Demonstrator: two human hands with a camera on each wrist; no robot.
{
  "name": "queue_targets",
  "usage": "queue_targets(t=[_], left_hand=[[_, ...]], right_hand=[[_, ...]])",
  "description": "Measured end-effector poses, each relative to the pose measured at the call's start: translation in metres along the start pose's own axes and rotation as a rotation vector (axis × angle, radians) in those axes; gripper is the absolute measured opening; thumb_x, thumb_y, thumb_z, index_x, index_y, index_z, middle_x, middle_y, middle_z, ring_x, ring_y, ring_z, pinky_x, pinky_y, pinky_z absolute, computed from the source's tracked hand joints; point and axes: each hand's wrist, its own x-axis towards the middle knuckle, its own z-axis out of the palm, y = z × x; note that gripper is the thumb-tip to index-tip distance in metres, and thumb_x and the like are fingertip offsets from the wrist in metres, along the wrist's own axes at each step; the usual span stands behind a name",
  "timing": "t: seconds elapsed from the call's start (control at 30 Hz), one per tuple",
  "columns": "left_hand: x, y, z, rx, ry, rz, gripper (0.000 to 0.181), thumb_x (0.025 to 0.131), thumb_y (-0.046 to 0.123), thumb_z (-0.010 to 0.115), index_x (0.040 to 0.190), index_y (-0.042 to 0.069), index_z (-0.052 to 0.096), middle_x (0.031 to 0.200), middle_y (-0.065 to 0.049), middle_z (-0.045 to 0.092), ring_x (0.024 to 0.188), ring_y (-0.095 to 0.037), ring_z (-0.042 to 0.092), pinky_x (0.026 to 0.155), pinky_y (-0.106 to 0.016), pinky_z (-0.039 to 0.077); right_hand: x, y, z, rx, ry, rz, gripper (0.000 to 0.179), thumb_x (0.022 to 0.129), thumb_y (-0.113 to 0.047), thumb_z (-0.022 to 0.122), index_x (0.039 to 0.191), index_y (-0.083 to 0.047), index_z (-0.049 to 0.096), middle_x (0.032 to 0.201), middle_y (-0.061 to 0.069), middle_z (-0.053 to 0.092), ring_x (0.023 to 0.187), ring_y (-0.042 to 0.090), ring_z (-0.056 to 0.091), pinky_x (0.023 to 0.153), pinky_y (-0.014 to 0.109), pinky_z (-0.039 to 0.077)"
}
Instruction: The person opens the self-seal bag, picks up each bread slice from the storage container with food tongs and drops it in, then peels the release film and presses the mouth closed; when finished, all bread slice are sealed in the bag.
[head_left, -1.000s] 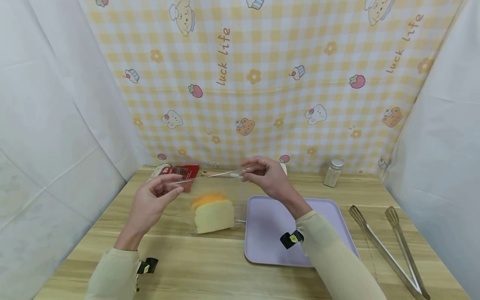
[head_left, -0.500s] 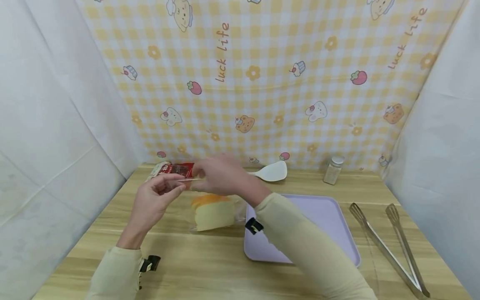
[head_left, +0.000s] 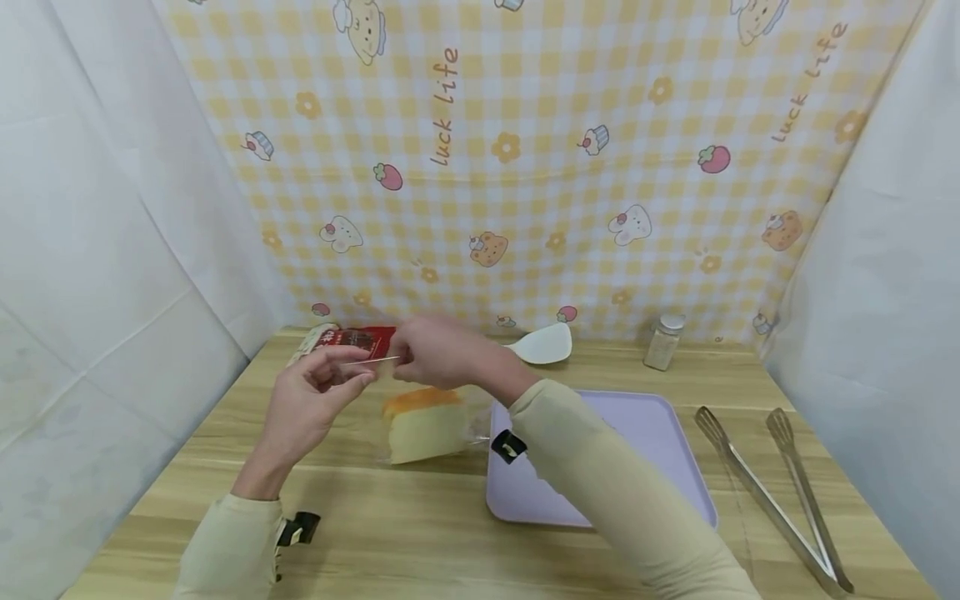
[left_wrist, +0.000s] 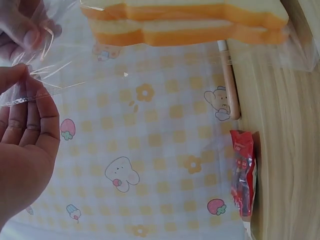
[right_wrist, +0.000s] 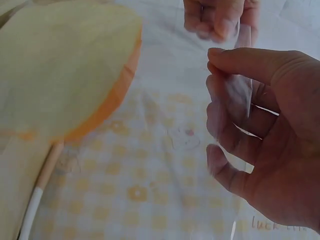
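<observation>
Slices of bread (head_left: 427, 433) with orange crust stand on the table inside a clear plastic bag (head_left: 477, 423). At the bag's raised top edge, my left hand (head_left: 303, 408) pinches the film between thumb and fingers. My right hand (head_left: 446, 354) grips the film a short way to the right, its forearm crossing over the tray. Both hands appear close together in the left wrist view, with the bread (left_wrist: 185, 22) beyond them. In the right wrist view, film (right_wrist: 240, 95) runs through the curled right fingers.
A lilac tray (head_left: 645, 442) lies right of the bread. Metal tongs (head_left: 780, 508) rest farther right. Behind are a white spatula (head_left: 546, 344), a small lidded jar (head_left: 664, 343) and a red packet (head_left: 360, 340). A patterned cloth hangs behind the table.
My right hand has moved left along the bag's top edge, close to the left hand, uncovering the spatula's white head. My left hand has stayed nearly in place.
</observation>
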Motion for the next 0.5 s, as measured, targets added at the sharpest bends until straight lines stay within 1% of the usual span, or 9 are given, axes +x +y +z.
queue_targets(t=[0.07, 0.17, 0.23, 0.37, 0.5], left_hand=[[0.0, -0.001, -0.002, -0.007, 0.001, 0.003, 0.026, 0.099, 0.01, 0.075, 0.124, 0.003, 0.07, 0.096, 0.019, 0.078, 0.089, -0.004, 0.074, 0.067, -0.021, 0.051], [0.0, -0.003, -0.004, -0.005, 0.003, 0.0, 0.027, 0.099, 0.009, 0.075, 0.124, 0.001, 0.069, 0.096, 0.02, 0.077, 0.087, -0.005, 0.073, 0.066, -0.02, 0.051], [-0.001, -0.003, -0.006, 0.003, 0.011, -0.005, 0.026, 0.099, 0.009, 0.075, 0.123, 0.001, 0.069, 0.095, 0.02, 0.077, 0.083, -0.004, 0.071, 0.065, -0.021, 0.05], [-0.002, -0.005, -0.009, 0.011, 0.027, -0.017, 0.026, 0.099, 0.009, 0.075, 0.123, 0.001, 0.07, 0.092, 0.02, 0.076, 0.076, -0.004, 0.068, 0.064, -0.021, 0.05], [-0.003, -0.006, -0.012, 0.005, 0.033, -0.025, 0.029, 0.099, 0.009, 0.075, 0.125, -0.001, 0.069, 0.093, 0.02, 0.076, 0.077, -0.005, 0.069, 0.067, -0.019, 0.053]], right_hand=[[-0.007, 0.008, -0.001, 0.017, 0.008, 0.005, 0.015, 0.102, -0.018, 0.07, 0.089, -0.015, 0.076, 0.089, -0.005, 0.07, 0.075, 0.008, 0.061, 0.07, 0.023, 0.05], [-0.018, 0.019, -0.003, 0.028, 0.03, 0.01, 0.012, 0.102, -0.016, 0.07, 0.094, -0.014, 0.079, 0.096, -0.002, 0.074, 0.086, 0.011, 0.067, 0.08, 0.027, 0.055], [-0.025, 0.026, -0.005, 0.025, 0.049, 0.008, 0.011, 0.102, -0.015, 0.07, 0.095, -0.012, 0.079, 0.097, -0.001, 0.074, 0.088, 0.012, 0.067, 0.082, 0.028, 0.056], [-0.037, 0.041, -0.008, 0.011, 0.075, 0.032, 0.01, 0.101, -0.012, 0.07, 0.094, -0.013, 0.077, 0.093, -0.001, 0.074, 0.086, 0.011, 0.066, 0.081, 0.029, 0.056], [-0.049, 0.054, -0.01, 0.012, 0.089, 0.045, 0.011, 0.1, -0.01, 0.07, 0.092, -0.013, 0.075, 0.091, -0.001, 0.073, 0.083, 0.012, 0.063, 0.081, 0.03, 0.054]])
